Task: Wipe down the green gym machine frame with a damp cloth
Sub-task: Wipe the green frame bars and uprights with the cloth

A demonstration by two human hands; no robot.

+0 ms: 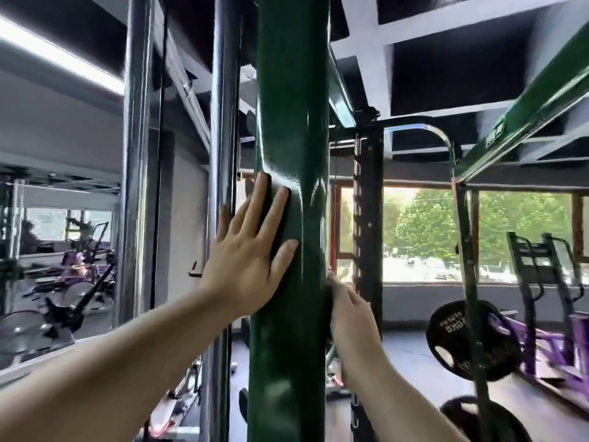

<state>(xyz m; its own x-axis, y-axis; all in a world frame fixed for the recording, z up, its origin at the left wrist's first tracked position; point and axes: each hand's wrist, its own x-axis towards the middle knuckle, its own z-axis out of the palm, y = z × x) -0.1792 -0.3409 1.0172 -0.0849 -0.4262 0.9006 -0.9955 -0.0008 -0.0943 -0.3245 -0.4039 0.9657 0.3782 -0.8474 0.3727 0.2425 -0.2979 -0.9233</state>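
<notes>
A thick green upright post (pixel 290 90) of the gym machine frame stands right in front of me. A dark cloth (pixel 299 218) lies wrapped against the post at about chest height. My left hand (pixel 248 250) presses flat on the cloth, fingers spread and straight. My right hand (pixel 350 314) rests against the post's right side just below, with fairly straight fingers. Its fingertips are partly hidden behind the post's edge, where the cloth's dark edge seems to reach.
Two chrome guide rods (pixel 223 122) stand close on the left of the post. A green crossbeam (pixel 526 103) runs overhead at the right. A black weight plate (pixel 471 339) hangs on a rack at the lower right. Purple machines and windows lie beyond.
</notes>
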